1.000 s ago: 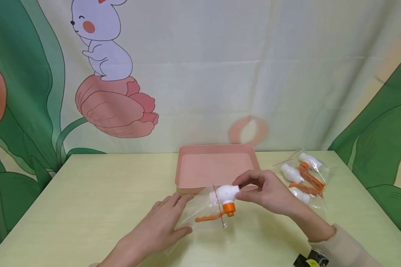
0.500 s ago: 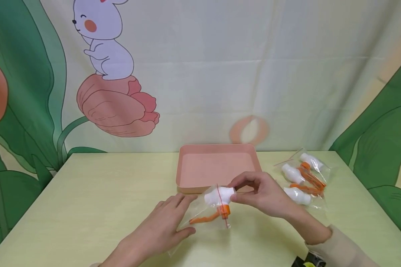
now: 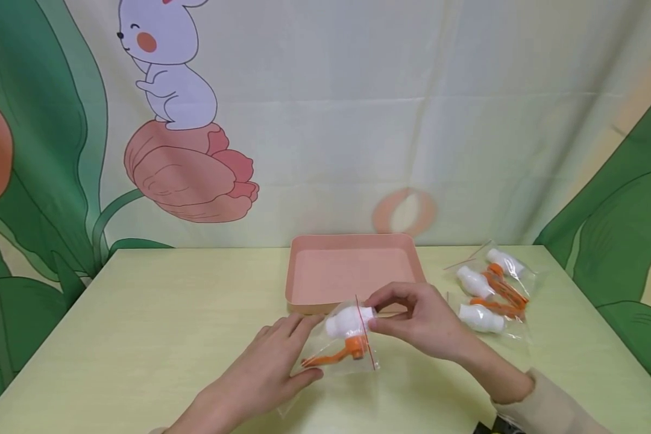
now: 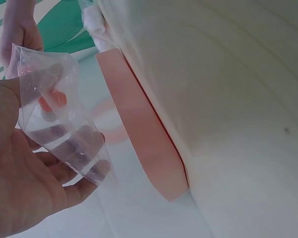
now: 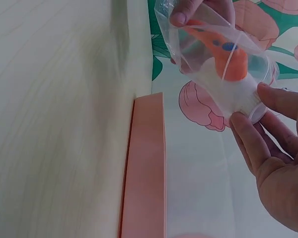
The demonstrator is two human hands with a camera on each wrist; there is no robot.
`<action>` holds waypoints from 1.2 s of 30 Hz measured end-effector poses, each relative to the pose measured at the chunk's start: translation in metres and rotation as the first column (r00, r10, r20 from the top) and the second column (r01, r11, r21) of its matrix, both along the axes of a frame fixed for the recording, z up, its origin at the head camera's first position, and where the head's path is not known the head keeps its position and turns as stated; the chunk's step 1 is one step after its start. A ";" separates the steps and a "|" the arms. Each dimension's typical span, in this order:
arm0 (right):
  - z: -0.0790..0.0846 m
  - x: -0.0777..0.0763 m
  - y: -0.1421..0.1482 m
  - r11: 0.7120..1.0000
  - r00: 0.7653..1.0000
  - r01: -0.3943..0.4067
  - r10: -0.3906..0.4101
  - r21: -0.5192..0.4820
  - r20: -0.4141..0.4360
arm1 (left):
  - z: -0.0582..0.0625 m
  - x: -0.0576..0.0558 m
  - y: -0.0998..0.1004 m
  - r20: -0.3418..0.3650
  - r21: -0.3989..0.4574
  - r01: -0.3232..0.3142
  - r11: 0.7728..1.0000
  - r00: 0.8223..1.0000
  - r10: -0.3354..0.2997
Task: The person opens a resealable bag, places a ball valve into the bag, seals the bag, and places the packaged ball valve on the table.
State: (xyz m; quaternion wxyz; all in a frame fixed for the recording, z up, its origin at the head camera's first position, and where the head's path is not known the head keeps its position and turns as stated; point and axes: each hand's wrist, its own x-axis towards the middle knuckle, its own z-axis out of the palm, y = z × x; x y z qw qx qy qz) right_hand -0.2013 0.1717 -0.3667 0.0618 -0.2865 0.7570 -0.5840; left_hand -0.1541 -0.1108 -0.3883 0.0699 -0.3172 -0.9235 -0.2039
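Observation:
A white plastic ball valve [image 3: 343,323] with an orange lever handle [image 3: 325,360] lies mostly inside a clear zip bag [image 4: 73,116] with a red seal line. My left hand [image 3: 266,366] holds the bag from the left, its thumb and fingers spread on either side of the plastic. In the left wrist view those fingers show through the film. From the right, my right hand [image 3: 420,320] pinches the valve's end at the bag's mouth, thumb on one side and fingers on the other. Bag and valve are held up off the table, in front of the pink tray.
The pink tray [image 3: 352,274] stands at the back middle of the pale table [image 3: 184,301]. Several more bagged white valves [image 3: 483,318] with orange handles lie at the back right. A printed cloth [image 3: 314,120] hangs behind the table.
The valve has slid leftward, deeper into the bag. Its white end and orange stem stood outside the red seal line before; now the stem is inside it. My right hand has moved slightly left.

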 end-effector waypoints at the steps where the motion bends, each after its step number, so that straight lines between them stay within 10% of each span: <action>1: 0.000 0.001 -0.001 1.000 1.000 0.003 -0.003 -0.001 0.001 | 0.000 0.000 0.000 -0.005 0.004 -0.001 1.000 1.000 0.001; 36: 0.002 0.015 -0.022 0.996 0.988 -0.068 0.058 -0.065 -0.144 | 0.000 0.001 0.021 -0.001 0.254 0.048 0.966 0.999 -0.050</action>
